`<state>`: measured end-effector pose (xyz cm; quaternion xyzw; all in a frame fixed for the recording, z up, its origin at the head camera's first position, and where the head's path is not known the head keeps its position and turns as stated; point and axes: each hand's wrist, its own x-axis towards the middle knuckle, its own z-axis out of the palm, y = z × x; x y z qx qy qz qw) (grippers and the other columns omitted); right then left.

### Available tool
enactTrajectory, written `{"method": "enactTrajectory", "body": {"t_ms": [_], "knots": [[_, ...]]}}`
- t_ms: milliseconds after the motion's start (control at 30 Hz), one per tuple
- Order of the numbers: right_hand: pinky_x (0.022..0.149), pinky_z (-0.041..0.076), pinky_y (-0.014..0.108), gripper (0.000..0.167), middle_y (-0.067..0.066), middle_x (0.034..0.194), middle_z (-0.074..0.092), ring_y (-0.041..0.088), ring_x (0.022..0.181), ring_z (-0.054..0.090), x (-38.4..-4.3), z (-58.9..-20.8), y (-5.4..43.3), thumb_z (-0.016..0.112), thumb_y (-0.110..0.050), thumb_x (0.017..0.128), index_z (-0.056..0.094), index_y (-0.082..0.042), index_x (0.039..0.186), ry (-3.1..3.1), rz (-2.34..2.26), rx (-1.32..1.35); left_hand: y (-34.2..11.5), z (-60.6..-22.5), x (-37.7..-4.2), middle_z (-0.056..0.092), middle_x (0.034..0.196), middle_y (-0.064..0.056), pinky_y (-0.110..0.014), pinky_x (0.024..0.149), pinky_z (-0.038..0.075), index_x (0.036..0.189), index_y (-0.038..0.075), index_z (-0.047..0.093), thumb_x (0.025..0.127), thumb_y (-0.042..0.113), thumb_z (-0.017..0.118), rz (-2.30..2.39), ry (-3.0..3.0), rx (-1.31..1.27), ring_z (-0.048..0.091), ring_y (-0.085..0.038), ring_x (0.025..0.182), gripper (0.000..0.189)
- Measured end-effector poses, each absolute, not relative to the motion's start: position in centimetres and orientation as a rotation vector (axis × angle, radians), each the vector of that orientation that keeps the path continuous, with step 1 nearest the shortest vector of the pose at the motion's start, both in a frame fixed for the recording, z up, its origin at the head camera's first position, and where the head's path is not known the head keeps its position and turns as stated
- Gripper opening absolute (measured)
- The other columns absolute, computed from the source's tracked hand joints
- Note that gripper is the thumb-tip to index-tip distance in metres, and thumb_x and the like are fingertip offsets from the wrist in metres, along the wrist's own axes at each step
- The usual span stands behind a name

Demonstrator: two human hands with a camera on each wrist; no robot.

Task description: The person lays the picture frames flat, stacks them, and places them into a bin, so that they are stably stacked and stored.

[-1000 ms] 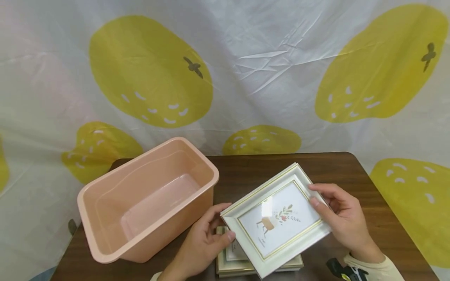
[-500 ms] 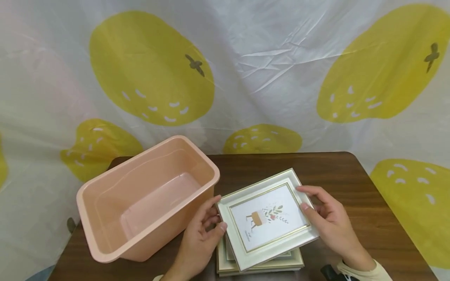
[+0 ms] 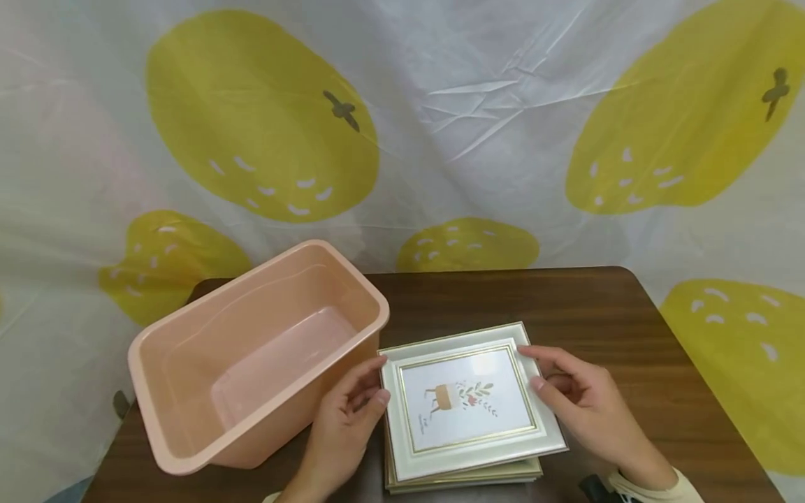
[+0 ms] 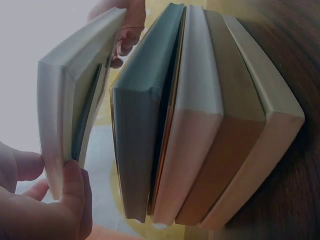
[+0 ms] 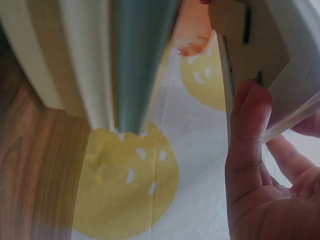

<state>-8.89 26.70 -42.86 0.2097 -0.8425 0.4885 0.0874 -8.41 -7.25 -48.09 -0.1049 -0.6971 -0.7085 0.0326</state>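
Both hands hold a white picture frame (image 3: 465, 402) with gold inner trim, face up, showing a print of a deer-like body with a floral sprig. My left hand (image 3: 346, 423) pinches its left edge between thumb and fingers. At the opposite edge, my right hand (image 3: 585, 405) grips it, thumb on the front and fingers behind. Beneath lies a stack of several frames (image 4: 192, 120), blue-green on top, then white, tan and cream. The left wrist view shows a gap between the held frame and this stack. The frame's brown backing (image 5: 255, 40) appears in the right wrist view.
To the left, a pink rectangular bin (image 3: 251, 328) stands on the dark wooden table (image 3: 629, 335), with nothing inside. Behind the table hangs a white curtain (image 3: 465, 175) printed with large yellow fruit. A black strap (image 3: 594, 489) shows by the right sleeve.
The held frame has come down and left over the stack and turned from a slant to nearly square with it. Both hands have moved along with it, keeping their hold.
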Motion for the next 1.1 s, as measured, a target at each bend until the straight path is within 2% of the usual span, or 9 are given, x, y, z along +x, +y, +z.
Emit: {"method": "enactTrajectory", "body": {"t_ms": [100, 367, 733, 933, 1100], "knots": [[0.058, 0.057, 0.022, 0.048, -0.002, 0.091, 0.067, 0.007, 0.068, 0.067, -9.0, -43.4, 26.8, 0.070, 0.012, 0.093, 0.068, -0.008, 0.136, -2.504, 1.376, 0.689, -7.4, -48.2, -8.5, 0.069, 0.134, -0.017, -0.022, 0.099, 0.057, 0.143, 0.011, 0.064, 0.100, 0.006, 0.070, -2.185, -2.168, -0.296, 0.067, -0.012, 0.116, 0.044], [0.050, 0.044, 0.015, 0.052, -0.011, 0.084, 0.060, 0.001, 0.058, 0.051, -8.9, -44.6, 27.1, 0.073, 0.013, 0.089, 0.068, -0.009, 0.136, -2.497, 1.287, 0.771, -7.6, -48.4, -8.5, 0.073, 0.132, -0.013, -0.024, 0.097, 0.058, 0.143, 0.017, 0.066, 0.099, 0.011, 0.074, -2.164, -2.259, -0.226, 0.070, -0.018, 0.115, 0.045], [0.051, 0.046, 0.017, 0.051, -0.013, 0.084, 0.060, 0.000, 0.060, 0.052, -8.7, -46.2, 27.0, 0.074, 0.009, 0.091, 0.067, -0.012, 0.137, -2.558, 1.247, 0.738, -7.6, -48.8, -8.5, 0.073, 0.134, -0.015, -0.026, 0.092, 0.060, 0.142, 0.020, 0.068, 0.097, 0.018, 0.078, -2.120, -2.337, -0.156, 0.071, -0.028, 0.116, 0.046], [0.050, 0.046, 0.017, 0.051, -0.012, 0.084, 0.059, -0.001, 0.061, 0.052, -8.7, -46.8, 26.8, 0.075, 0.008, 0.090, 0.067, -0.010, 0.137, -2.544, 1.228, 0.764, -7.6, -48.8, -8.4, 0.075, 0.130, -0.009, -0.025, 0.091, 0.061, 0.141, 0.024, 0.069, 0.096, 0.019, 0.080, -2.061, -2.385, -0.107, 0.070, -0.021, 0.110, 0.047], [0.051, 0.045, 0.016, 0.052, -0.011, 0.085, 0.058, -0.001, 0.063, 0.052, -8.9, -47.3, 26.8, 0.076, 0.010, 0.088, 0.068, -0.007, 0.136, -2.519, 1.171, 0.767, -7.4, -49.0, -8.4, 0.075, 0.117, -0.003, -0.022, 0.089, 0.061, 0.141, 0.030, 0.069, 0.095, 0.021, 0.081, -1.975, -2.423, -0.105, 0.067, -0.013, 0.103, 0.048]]}}
